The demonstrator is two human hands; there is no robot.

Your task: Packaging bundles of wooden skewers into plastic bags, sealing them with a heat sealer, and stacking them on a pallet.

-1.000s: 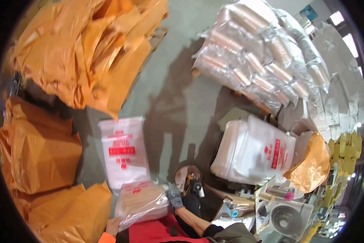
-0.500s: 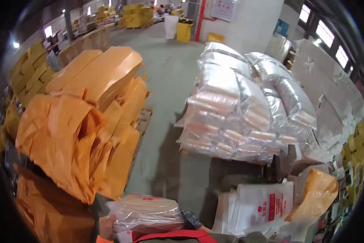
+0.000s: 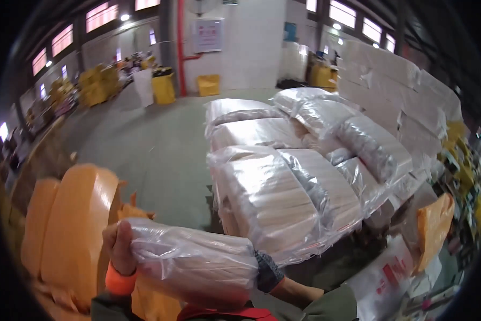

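Observation:
A clear plastic-wrapped bundle [image 3: 192, 259] with pale, ribbed contents is held up across my front. My left hand [image 3: 121, 247], bare above an orange cuff, is closed on its left end, with the knuckles up. At the right end, my right hand [image 3: 268, 272], in a dark patterned glove, grips the bundle; most of its fingers are hidden behind the plastic. Just beyond stands a stack of similar clear-wrapped bundles [image 3: 267, 190], piled in layers with shiny film on top.
Large orange-wrapped packages [image 3: 80, 214] stand at the left. To the right lie a printed clear plastic sack [image 3: 385, 278] and an orange sack [image 3: 434, 227]. A wall of white-wrapped packages [image 3: 395, 88] rises behind the stack. Grey floor [image 3: 155, 144] runs back to a yellow bin [image 3: 164, 88].
Both hands have lifted the bundle higher from near my waist. My view has turned right and moved closer to the clear-wrapped stack, while the orange packages have slid toward the lower left.

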